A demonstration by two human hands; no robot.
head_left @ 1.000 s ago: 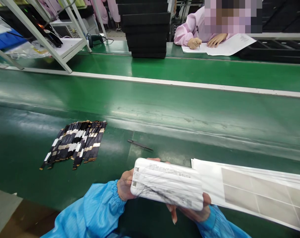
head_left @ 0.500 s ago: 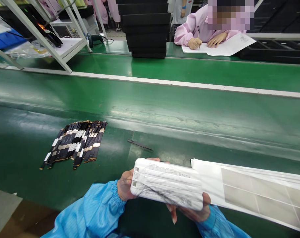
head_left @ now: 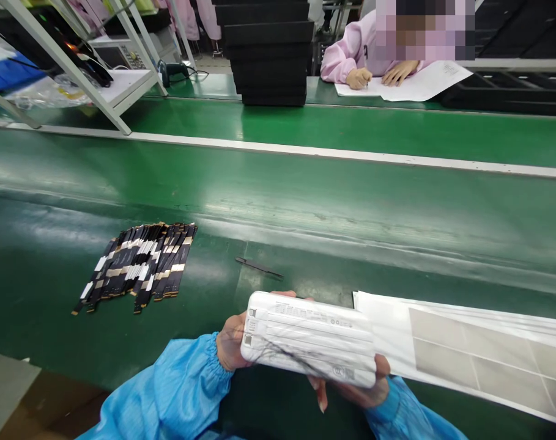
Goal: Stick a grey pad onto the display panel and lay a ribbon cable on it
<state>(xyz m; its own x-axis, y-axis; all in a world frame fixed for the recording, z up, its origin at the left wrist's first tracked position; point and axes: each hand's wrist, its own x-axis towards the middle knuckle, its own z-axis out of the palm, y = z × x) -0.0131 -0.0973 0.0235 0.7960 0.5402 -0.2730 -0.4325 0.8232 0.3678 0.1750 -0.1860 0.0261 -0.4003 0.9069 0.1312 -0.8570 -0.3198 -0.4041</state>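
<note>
Both my hands hold a stack of white flat parts (head_left: pixel 309 339) low in the middle of the view, above the near edge of the green bench (head_left: pixel 305 201). My left hand (head_left: pixel 229 343) grips the stack's left end, its fingers wrapped behind. My right hand (head_left: pixel 360 388) supports the right end from below, with a thumb or finger curling under the stack. A fan of black flex cables (head_left: pixel 137 266) lies on the bench to the left. A single dark strip (head_left: pixel 259 267) lies just beyond the stack.
A pile of white sheets (head_left: pixel 465 351) lies at the right. Across the belt a person in pink (head_left: pixel 351 52) writes on papers (head_left: pixel 410 85). A stack of black trays (head_left: pixel 268 52) stands at the back centre, a white frame rack (head_left: pixel 76 67) at the back left.
</note>
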